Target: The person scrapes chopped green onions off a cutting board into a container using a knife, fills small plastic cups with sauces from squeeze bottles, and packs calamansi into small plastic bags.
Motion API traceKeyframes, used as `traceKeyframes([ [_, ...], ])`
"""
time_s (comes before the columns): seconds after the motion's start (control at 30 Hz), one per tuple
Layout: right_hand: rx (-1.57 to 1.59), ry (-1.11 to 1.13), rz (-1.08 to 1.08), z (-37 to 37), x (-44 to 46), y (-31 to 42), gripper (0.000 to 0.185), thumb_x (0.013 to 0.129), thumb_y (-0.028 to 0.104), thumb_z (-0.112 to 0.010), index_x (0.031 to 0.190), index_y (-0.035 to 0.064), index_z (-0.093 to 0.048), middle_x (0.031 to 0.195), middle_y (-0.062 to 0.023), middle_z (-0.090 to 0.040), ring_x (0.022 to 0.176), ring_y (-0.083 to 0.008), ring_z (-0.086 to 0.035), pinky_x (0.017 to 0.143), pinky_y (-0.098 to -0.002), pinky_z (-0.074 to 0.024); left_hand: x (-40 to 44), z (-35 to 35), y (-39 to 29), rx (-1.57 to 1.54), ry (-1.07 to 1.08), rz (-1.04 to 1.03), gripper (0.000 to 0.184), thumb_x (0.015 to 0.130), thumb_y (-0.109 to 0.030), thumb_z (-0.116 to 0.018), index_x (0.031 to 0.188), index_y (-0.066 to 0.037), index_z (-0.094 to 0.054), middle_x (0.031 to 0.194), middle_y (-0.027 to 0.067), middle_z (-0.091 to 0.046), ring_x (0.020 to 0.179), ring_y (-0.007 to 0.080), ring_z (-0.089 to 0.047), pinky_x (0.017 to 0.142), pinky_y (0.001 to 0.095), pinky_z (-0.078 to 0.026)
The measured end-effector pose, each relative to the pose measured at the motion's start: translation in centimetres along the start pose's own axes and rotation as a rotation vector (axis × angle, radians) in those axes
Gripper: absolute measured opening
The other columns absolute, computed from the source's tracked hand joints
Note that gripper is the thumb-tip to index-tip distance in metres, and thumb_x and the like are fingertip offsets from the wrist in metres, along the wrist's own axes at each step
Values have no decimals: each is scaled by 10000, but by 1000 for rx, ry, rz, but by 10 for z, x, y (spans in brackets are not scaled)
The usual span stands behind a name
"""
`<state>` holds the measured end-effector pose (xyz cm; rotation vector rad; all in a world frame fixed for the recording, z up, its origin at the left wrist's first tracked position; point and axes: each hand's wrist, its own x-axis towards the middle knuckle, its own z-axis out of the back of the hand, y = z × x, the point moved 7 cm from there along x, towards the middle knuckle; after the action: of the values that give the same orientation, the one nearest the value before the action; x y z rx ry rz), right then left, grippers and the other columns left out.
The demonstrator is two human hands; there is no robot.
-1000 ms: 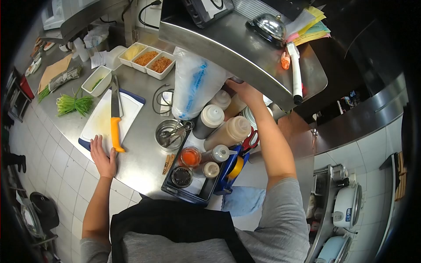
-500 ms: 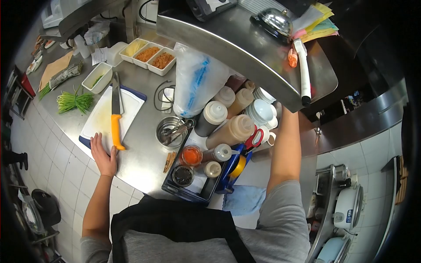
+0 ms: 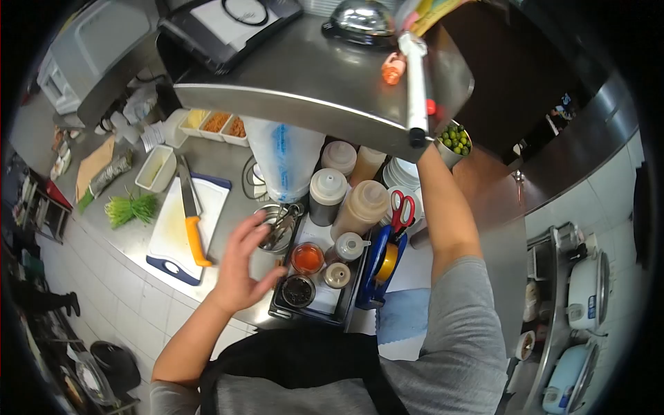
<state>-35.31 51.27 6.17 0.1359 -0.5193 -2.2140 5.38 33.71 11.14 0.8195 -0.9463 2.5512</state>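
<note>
My left hand (image 3: 240, 280) hangs over the counter, fingers spread and holding nothing. It is between the white cutting board (image 3: 168, 232) and a metal bowl (image 3: 275, 241) of utensils. A yellow-handled knife (image 3: 194, 232) lies on the board. My right forearm (image 3: 448, 207) reaches forward under the metal shelf; the hand itself is hidden behind the shelf edge. Near that wrist stand a container of small green citrus fruits (image 3: 455, 140), stacked white bowls (image 3: 401, 173) and red-handled scissors (image 3: 403, 209). A black tray (image 3: 324, 317) close to me holds squeeze bottles, a jar of orange-red sauce (image 3: 307, 257) and a dark jar (image 3: 298, 291).
The metal shelf (image 3: 297, 104) overhangs the counter, carrying a bell (image 3: 360, 22). Left of the board lie chopped greens (image 3: 131, 209) and a white tub (image 3: 156, 169). A blue tape dispenser (image 3: 377, 277) and a blue cloth (image 3: 403, 315) are beside the black tray.
My left hand has lifted off the cutting board's near edge and moved right, toward the metal bowl. The view has shifted, bringing the green citrus container into sight. My right arm still reaches under the shelf.
</note>
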Motion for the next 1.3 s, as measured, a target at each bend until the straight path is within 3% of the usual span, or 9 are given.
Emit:
traceKeyframes([
  [0.13, 207, -55, 62, -6, 8, -13, 520, 601, 93, -765, 1088, 97, -585, 1007, -75, -636, 964, -210, -593, 854, -319, -467, 61, -35, -17, -234, 129, 166, 862, 665, -150, -815, 1372, -50, -333, 1351, 207, -420, 1229, 342, -457, 974, 435, -418],
  [0.3, 331, -85, -41, 14, -24, 13, 519, 610, 113, -769, 1089, 81, -569, 982, -90, -623, 954, -212, -584, 847, -319, -464, 111, -89, -36, -142, 286, 218, 932, 614, -213, -853, 1371, -63, -330, 1291, 194, -502, 1168, 351, -518, 948, 409, -442],
  [0.43, 361, -139, 125, 14, -31, 14, 531, 643, 89, -738, 1134, 92, -537, 978, -90, -611, 951, -202, -577, 846, -319, -459, 131, -112, -35, -102, 425, 295, 917, 603, -238, -859, 1355, -96, -354, 1263, 202, -527, 1147, 369, -529, 947, 400, -441],
  [0.63, 249, -29, 22, 3, -34, 19, 512, 676, 73, -719, 1144, 136, -520, 991, -107, -588, 979, -235, -568, 842, -333, -454, 129, -112, -27, -167, 435, 269, 687, 632, -131, -824, 1223, -82, -477, 1110, 146, -620, 1019, 285, -622, 868, 346, -479],
  [0.8, -99, -304, 190, 40, -58, 60, 544, 599, 113, -727, 1118, 122, -565, 1054, -158, -524, 947, -343, -563, 842, -403, -464, 113, -103, -24, -160, 411, 295, 689, 613, -94, -827, 1205, -90, -475, 1096, 144, -621, 1025, 293, -619, 879, 351, -477],
  [0.83, -49, -106, 103, 24, -61, 70, 525, 589, 133, -741, 1087, 121, -576, 1047, -156, -516, 946, -352, -564, 824, -413, -471, 110, -106, -26, -135, 414, 286, 692, 608, -85, -826, 1202, -89, -471, 1097, 146, -620, 1026, 294, -619, 880, 351, -477],
  [0.9, -94, -85, 10, 14, -63, 76, 552, 562, 185, -780, 1066, 106, -571, 1110, -167, -524, 967, -345, -588, 804, -420, -493, 111, -104, -30, -78, 388, 263, 699, 598, -65, -825, 1196, -87, -464, 1099, 149, -618, 1027, 295, -618, 882, 350, -477],
  [1.1, -57, -188, 19, -1, -66, 90, 532, 555, 106, -765, 1012, 96, -494, 954, -160, -582, 928, -367, -593, 771, -430, -489, 106, -104, -27, -87, 380, 275, 692, 586, -58, -827, 1173, -83, -463, 1055, 140, -638, 1000, 289, -633, 860, 345, -493],
  [1.3, 80, -224, 38, 24, -100, 119, 551, 560, 103, -771, 1029, 72, -485, 974, -176, -620, 936, -380, -599, 762, -432, -485, 116, -78, -44, -83, 347, 327, 681, 573, -52, -822, 1159, -75, -476, 1024, 117, -646, 977, 217, -641, 861, 322, -492],
])
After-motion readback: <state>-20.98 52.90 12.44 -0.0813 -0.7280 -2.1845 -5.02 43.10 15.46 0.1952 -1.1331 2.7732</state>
